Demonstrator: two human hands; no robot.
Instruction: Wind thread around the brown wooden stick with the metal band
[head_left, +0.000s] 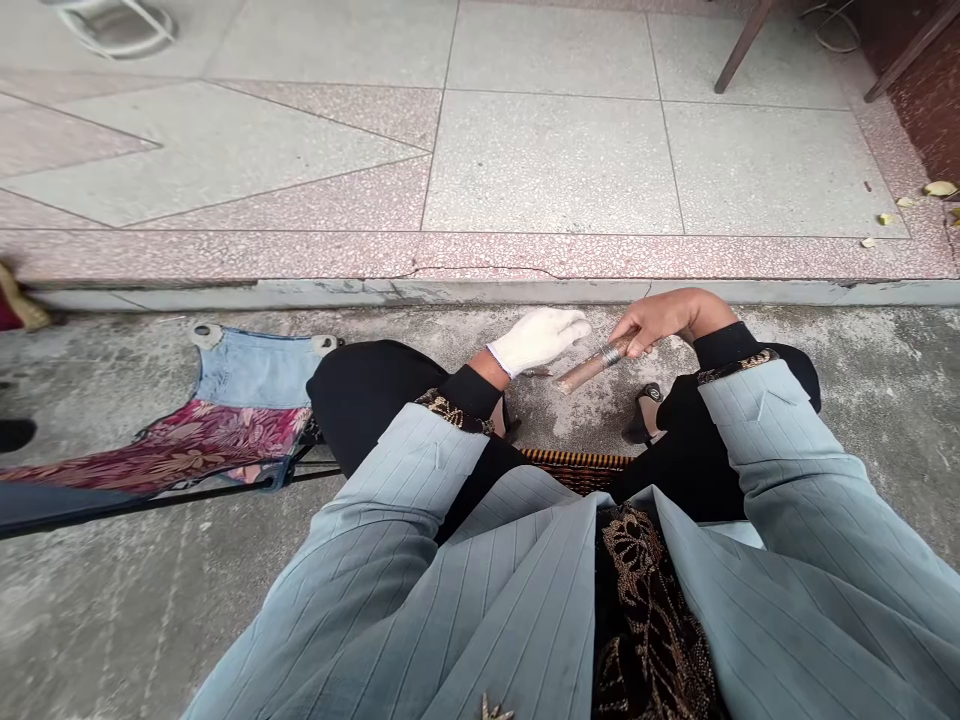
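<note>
My left hand (538,338) wears a white glove. Its fingers are stretched out flat toward a brown stick-like handle with a metal band (598,364). My bare right hand (660,318) is closed around the upper end of that handle, which slants down to the left above the concrete ground between my knees. The gloved fingertips lie just left of the handle; whether they touch it I cannot tell. I sit with black trousers and a pale striped jacket, and a dark sandal (645,412) shows below the handle.
A folding chair with denim and red floral fabric (225,420) stands at my left. A raised terrazzo step (480,270) runs across ahead, tiled floor beyond. Wooden furniture legs (739,48) stand far right. A woven mat edge (577,465) shows under me.
</note>
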